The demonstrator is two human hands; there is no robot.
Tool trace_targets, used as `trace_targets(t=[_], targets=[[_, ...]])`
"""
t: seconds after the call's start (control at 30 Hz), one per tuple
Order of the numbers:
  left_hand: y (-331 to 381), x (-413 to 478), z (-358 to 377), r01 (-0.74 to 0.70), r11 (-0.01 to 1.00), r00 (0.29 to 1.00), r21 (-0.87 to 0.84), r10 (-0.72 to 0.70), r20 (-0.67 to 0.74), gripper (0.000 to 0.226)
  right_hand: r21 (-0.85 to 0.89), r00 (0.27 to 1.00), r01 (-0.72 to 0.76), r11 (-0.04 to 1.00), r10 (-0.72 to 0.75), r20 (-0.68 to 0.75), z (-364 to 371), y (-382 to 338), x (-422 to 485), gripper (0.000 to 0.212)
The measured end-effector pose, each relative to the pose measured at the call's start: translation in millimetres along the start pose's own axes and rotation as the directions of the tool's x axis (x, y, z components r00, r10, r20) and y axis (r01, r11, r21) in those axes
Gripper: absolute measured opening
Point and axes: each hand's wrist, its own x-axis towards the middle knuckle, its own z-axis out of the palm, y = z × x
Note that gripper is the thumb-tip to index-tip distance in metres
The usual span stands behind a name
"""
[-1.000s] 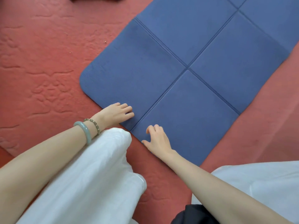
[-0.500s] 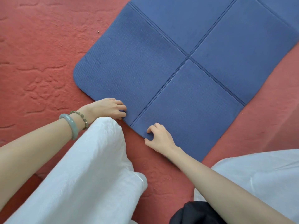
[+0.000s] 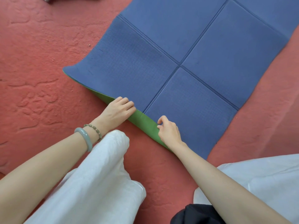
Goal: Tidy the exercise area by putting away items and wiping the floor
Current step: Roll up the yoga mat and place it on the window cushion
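The left hand (image 3: 119,111) reaches forward from the lower left, wrist nearly straight, back of the hand up. Its fingers are curled over the near edge of the mat (image 3: 186,46), fingertips on the blue top; the thumb is hidden, so whether it presses from beneath cannot be told. The right hand (image 3: 169,132) comes in from the lower right, forearm crossing the mat's near right corner. Its fingers are bent tight and it pinches the same near edge a little to the right of the left hand, knuckles against the green underside.

The mat lies on the red textured floor (image 3: 40,62), running away towards the upper right. Its top is blue, cut into panels by fold creases that cross near its middle. Along the near edge it is raised off the floor, and a strip of green underside shows between the two hands and on out to the near left corner.

A pale green bangle (image 3: 84,138) and a bead bracelet (image 3: 93,128) sit on the left wrist. A white trouser leg (image 3: 100,175) lies under the left forearm, its knee just short of the mat's near edge. A second white leg (image 3: 258,172) is at the lower right, with black cloth (image 3: 194,214) beside it. Something dark shows at the top left, too cropped to name.
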Motion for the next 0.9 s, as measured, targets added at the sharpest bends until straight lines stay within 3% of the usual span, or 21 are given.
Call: trace_targets(t=[0.03,0.17,0.27,0.37,0.4,0.5,0.57,0.7,0.9], targets=[[-3,-7,5,-0.019,1.000,1.000,0.002,0.019,0.020,0.012,-0.015,0.999,0.040,0.999,-0.040,0.013,-1,1,2,0.007],[-18,-29,24,-0.112,0.990,0.992,0.083,0.106,0.075,0.045,-0.147,0.957,0.276,0.950,-0.285,-0.045,-1,17,9,0.007],[-20,-24,29,-0.069,0.996,0.998,0.054,0.069,0.001,0.024,-0.394,0.846,0.396,0.830,-0.496,-0.196,4,21,12,0.010],[-21,-14,24,-0.081,0.997,0.997,0.012,0.081,-0.001,0.026,-0.609,0.734,0.367,0.703,-0.621,-0.275,12,17,5,0.008],[-24,-13,25,-0.089,0.996,0.996,-0.008,0.089,0.002,0.028,-0.640,0.740,0.340,0.689,-0.616,-0.270,17,19,-2,0.011],[-33,-7,21,-0.115,0.991,0.989,-0.075,0.121,0.083,0.025,-0.741,0.844,0.213,0.636,-0.503,-0.189,34,30,-27,0.066],[-40,-3,20,-0.184,0.979,0.973,-0.093,0.194,0.123,0.024,-0.754,0.882,0.120,0.645,-0.418,-0.217,40,35,-37,0.080],[-63,-4,15,-0.320,0.941,0.929,-0.106,0.334,0.161,0.037,-0.684,0.859,0.043,0.728,-0.377,-0.348,42,41,-42,0.074],[-83,-35,9,-0.370,0.923,0.908,-0.104,0.383,0.168,0.039,-0.641,0.787,0.233,0.731,-0.529,-0.317,44,67,-31,0.066]])
